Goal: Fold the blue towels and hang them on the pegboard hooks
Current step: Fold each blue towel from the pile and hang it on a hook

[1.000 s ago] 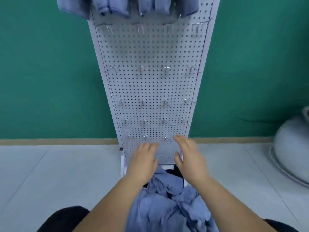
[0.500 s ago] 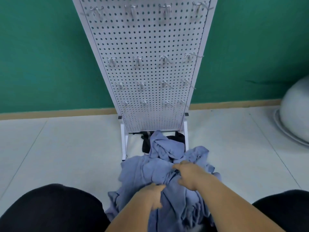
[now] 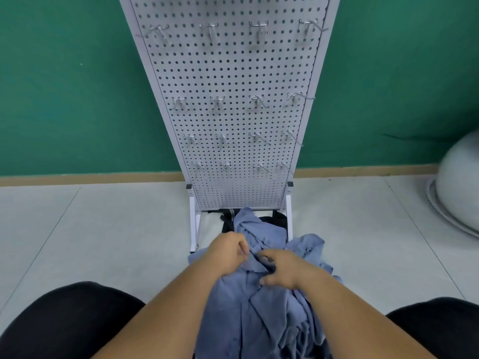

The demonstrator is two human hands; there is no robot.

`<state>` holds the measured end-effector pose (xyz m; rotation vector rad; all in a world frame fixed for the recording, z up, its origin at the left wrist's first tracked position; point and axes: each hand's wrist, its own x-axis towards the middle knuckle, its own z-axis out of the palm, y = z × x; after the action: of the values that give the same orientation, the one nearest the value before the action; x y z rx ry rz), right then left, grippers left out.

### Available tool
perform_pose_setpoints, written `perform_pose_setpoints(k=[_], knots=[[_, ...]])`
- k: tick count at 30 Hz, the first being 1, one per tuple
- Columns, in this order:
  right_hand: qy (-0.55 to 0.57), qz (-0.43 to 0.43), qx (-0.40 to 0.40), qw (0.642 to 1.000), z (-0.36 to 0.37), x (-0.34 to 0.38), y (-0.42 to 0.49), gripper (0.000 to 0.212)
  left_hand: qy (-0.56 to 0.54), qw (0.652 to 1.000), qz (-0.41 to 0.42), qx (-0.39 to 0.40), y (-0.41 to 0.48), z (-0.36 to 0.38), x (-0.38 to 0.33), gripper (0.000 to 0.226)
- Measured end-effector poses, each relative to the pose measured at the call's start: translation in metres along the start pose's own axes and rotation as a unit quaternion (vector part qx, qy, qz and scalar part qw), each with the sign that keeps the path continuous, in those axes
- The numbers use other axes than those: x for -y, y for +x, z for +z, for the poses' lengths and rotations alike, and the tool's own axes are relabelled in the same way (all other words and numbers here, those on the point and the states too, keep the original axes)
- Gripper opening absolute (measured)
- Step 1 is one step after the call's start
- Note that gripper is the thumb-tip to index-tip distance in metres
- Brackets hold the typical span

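A heap of blue towels point(image 3: 261, 307) lies crumpled on the pale tiled floor point(image 3: 103, 229), between the person's two knees point(image 3: 70, 320) in black cloth. The far end of the heap reaches the foot of the white pegboard point(image 3: 233, 73) and partly lies between its two white legs. Both hands are down on the upper part of the heap, close together but not touching.

The left hand point(image 3: 228, 252) has its fingers curled and pinches a fold of towel at its fingertips. The right hand point(image 3: 282, 268), just beside it, has its fingers dug into the cloth and bunched round a ridge of it, with the thumb sticking out toward the person.

The pegboard stands upright where the floor meets the green wall point(image 3: 64, 86), and four rows of metal hooks point(image 3: 258, 29) show on its face, four to a row. Something black point(image 3: 278, 218) lies under the board behind the towels; what it is cannot be told. A pale rounded object point(image 3: 461, 182) sits on the floor at the right edge.
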<state>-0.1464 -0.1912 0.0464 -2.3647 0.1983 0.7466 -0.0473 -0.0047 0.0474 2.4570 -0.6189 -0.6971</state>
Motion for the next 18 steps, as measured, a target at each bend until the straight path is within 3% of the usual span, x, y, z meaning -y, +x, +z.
perform_pose_setpoints(k=[2,4,6,13,18], knots=[[0.033,-0.021,-0.032,0.999,-0.008,0.01,0.003,0.066,-0.072,0.997,0.028,-0.012,0.001,-0.026,-0.017,0.014],[0.048,-0.045,-0.087,0.994,-0.02,0.021,0.007,0.033,-0.124,0.991,0.051,-0.017,0.0,-0.054,-0.031,0.015],[0.05,-0.067,-0.146,0.986,-0.039,0.029,0.009,0.016,-0.154,0.985,0.075,-0.032,-0.004,-0.084,-0.043,0.014],[0.12,-0.155,-0.184,0.963,-0.139,0.063,-0.033,0.017,-0.247,0.952,0.123,-0.13,-0.026,-0.179,-0.061,0.01],[0.118,-0.199,-0.215,0.949,-0.159,0.066,-0.059,0.011,-0.226,0.957,0.117,-0.138,-0.022,-0.175,-0.059,0.013]])
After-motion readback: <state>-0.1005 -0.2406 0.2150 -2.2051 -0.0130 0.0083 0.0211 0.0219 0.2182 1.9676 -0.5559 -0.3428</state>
